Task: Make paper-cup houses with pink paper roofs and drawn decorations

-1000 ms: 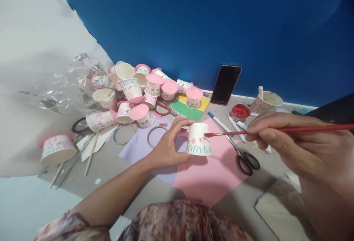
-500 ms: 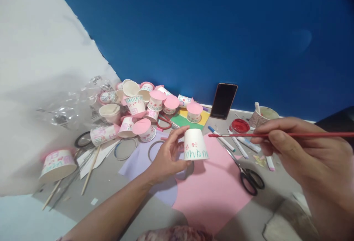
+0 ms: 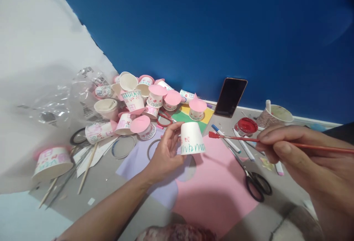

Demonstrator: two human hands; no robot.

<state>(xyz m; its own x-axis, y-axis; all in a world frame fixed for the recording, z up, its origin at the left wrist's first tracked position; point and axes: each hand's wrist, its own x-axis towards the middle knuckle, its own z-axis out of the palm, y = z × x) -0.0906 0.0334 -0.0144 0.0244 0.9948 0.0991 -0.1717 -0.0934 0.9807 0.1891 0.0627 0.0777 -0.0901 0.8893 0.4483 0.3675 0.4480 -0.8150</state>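
My left hand (image 3: 165, 155) grips an upside-down white paper cup (image 3: 191, 138) with green zigzag marks near its rim and small red marks above them. It holds the cup over a pink paper sheet (image 3: 215, 189). My right hand (image 3: 298, 152) pinches a thin red paintbrush (image 3: 249, 140). The brush's red-tipped bristles point left and hover a short way right of the cup, apart from it. A small open pot of red paint (image 3: 246, 126) stands behind the brush.
A heap of decorated cups with pink lids (image 3: 138, 101) lies at the back left beside clear plastic wrap (image 3: 55, 97). Markers (image 3: 225, 139), black scissors (image 3: 254, 182), a leaning phone (image 3: 230, 96), a patterned cup (image 3: 272, 115), wire rings (image 3: 123, 146) and sticks lie on the grey surface.
The brush touched the cup a second ago, then pulled away to the right. The cup has tilted slightly in my left hand. The view has shifted a little.
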